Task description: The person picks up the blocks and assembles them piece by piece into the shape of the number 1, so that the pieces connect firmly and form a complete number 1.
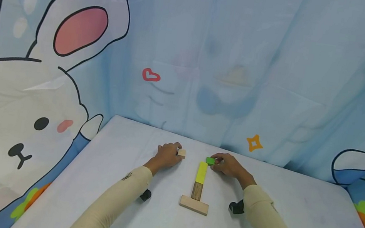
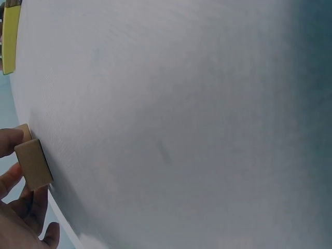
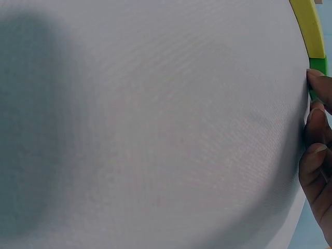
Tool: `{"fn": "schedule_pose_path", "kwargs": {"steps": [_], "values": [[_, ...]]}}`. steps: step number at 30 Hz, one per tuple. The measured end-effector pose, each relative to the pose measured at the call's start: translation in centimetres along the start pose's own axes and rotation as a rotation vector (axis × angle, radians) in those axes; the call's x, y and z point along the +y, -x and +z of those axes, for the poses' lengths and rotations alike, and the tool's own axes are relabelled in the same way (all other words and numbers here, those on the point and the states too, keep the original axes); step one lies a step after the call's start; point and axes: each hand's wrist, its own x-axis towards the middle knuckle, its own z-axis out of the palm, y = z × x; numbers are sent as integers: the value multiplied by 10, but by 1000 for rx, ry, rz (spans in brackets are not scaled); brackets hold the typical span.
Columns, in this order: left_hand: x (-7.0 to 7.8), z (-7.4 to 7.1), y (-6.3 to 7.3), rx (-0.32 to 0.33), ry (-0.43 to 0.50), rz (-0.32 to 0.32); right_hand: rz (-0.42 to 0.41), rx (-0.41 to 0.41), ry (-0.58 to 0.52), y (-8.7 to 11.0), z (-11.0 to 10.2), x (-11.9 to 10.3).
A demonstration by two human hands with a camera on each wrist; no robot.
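While a pale wooden block [image 1: 181,153] is pinched by the left hand [image 1: 167,155] in the head view, a green block [image 1: 210,160] is pinched by the right hand [image 1: 229,164]. Both blocks are presented at the fingertips, on the inner side of each grip, over a white tabletop [image 1: 295,208]. Toward the wearer and to the left of the right grip, a yellow block [image 1: 201,172] is located; a brown block [image 1: 197,191] is set end to end with it, and a long pale plank [image 1: 194,205] is laid crosswise at the end away from the grip.

In the left wrist view, the pale wooden block is seen gripped by the fingers, with one broad face left exposed. A second pale surface is visible behind that face; whether it belongs to a separate piece cannot be told.

In the right wrist view, the green block is partly covered by the pinching fingers. Its uncovered end appears to meet the yellow block; contact cannot be confirmed.

Both held blocks are judged light, stiff and not fragile, with smooth faces that may slip slightly. Opposite side faces should be grasped, and the leading end kept uncovered.
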Motion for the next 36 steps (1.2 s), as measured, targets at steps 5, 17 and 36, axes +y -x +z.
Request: {"fn": "schedule_pose_path", "kwargs": {"steps": [5,17,36], "values": [[1,-1,1,7,-7,-5,0,9,4,0,1,-1],[5,-2,1,-2,3,-16,-2,1,-1,0,0,0],[4,1,-3,-9,4,-18,-5,0,-20,1,-1,-2]]}}
